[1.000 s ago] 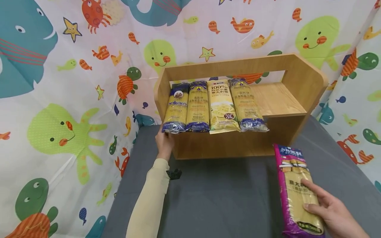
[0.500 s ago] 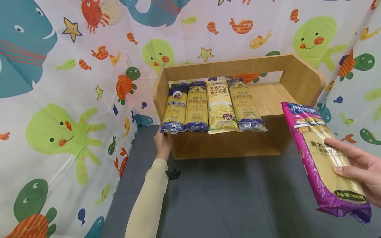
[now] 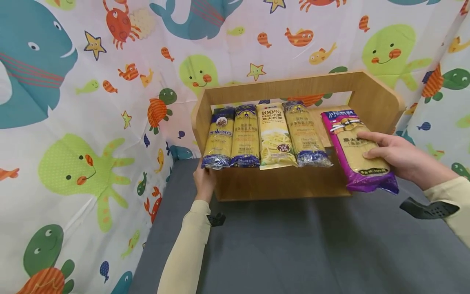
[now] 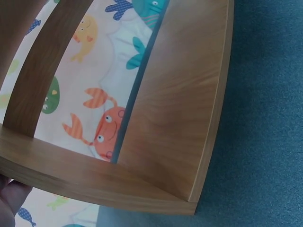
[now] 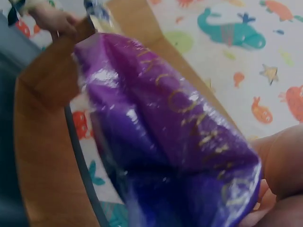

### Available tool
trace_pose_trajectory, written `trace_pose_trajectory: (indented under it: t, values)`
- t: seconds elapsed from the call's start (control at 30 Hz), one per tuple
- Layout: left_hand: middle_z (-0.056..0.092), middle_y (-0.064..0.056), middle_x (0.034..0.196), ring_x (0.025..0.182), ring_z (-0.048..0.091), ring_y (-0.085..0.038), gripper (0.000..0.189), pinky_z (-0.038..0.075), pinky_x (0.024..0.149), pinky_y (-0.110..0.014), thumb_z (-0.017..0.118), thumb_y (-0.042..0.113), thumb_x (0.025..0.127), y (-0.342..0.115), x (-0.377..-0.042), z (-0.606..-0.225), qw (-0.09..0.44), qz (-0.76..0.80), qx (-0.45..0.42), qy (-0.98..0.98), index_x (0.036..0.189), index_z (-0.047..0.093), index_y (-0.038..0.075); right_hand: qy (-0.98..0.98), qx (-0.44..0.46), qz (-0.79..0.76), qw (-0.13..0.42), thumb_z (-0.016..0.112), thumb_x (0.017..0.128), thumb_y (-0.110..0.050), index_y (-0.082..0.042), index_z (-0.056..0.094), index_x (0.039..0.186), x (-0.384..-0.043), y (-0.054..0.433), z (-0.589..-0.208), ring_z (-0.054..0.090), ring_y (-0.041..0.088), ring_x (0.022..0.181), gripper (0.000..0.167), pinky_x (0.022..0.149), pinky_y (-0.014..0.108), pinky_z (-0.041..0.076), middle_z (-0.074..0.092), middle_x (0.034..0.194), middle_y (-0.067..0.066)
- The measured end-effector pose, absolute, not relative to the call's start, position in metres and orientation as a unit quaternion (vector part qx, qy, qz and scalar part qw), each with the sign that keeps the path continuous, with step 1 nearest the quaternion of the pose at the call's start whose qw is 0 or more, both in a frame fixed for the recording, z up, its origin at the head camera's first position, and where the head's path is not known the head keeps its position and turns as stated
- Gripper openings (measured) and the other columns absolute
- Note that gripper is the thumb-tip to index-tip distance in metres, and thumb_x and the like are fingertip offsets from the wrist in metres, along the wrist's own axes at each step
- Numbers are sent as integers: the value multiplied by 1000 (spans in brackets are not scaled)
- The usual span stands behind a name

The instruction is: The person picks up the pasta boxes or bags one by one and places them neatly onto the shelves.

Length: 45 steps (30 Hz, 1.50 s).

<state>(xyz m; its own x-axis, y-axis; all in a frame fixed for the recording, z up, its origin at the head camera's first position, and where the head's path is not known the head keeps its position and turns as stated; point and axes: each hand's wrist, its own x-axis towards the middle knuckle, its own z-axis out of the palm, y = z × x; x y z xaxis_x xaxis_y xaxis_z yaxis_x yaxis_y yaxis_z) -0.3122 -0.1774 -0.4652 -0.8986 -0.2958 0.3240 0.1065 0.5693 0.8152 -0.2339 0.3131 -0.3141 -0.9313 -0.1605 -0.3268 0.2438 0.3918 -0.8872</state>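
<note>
A wooden shelf rack (image 3: pixel 282 185) stands at the back, bearing a row of several spaghetti packs (image 3: pixel 276 134) on its upper board. My right hand (image 3: pixel 398 157) grips a purple-edged pasta pack (image 3: pixel 358 153) by its right side, its far end over the bare right part of the upper board and its purple near end jutting out in front. From the right wrist, the pack's shiny purple end (image 5: pixel 165 127) fills the middle. My left hand (image 3: pixel 204 181) holds the rack's left side panel low down; in the left wrist view only a bit of that hand (image 4: pixel 14 201) shows at the panel's edge.
The rack rests on a dark grey table surface (image 3: pixel 271 245). A white curtain (image 3: pixel 235 53) with printed sea animals hangs behind and on both sides. The rack's right side panel (image 3: pixel 380 96) rises just beyond the held pack.
My right hand has lifted the purple pasta pack from low on the right, swung it outward, then brought it forward and left over the upper board. My left hand has stayed at the panel.
</note>
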Motion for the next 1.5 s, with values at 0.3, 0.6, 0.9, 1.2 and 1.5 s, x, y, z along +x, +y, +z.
trace_pose_trajectory:
  t: [0.3,0.6,0.9,1.2,1.5]
  values:
    - [71,-19,124,97,71,-36,37,60,85,-52,51,23,108,-178,-313,-466,223,-465,57,-855,142,54,11,863,10,-474,171,43,107,-14,-13,3,163,-284,291,-298,59,6,85,69,74,23,55,15,156,35]
    - [70,-17,129,101,70,-35,39,60,89,-51,50,27,108,-176,-314,-465,210,-470,59,-855,144,52,12,884,4,-437,167,44,105,-13,-10,10,163,-304,281,-294,54,15,93,67,73,22,50,13,156,37]
    - [68,-15,134,108,69,-33,42,58,94,-50,49,30,108,-175,-313,-464,197,-476,65,-854,148,49,16,868,14,-457,192,44,107,-25,-22,7,164,-305,280,-293,63,22,92,68,77,32,60,12,156,34]
    - [66,-14,137,114,69,-33,42,57,97,-50,48,30,109,-176,-313,-464,200,-476,71,-853,148,49,14,867,16,-461,188,45,106,-22,-20,9,164,-311,278,-295,61,24,99,68,77,28,57,8,159,34]
    - [67,-16,135,109,69,-34,41,59,93,-50,49,27,108,-175,-313,-465,198,-472,72,-856,147,50,14,916,6,-385,113,55,99,-19,-7,9,163,-310,276,-301,50,37,108,80,76,26,46,17,154,41]
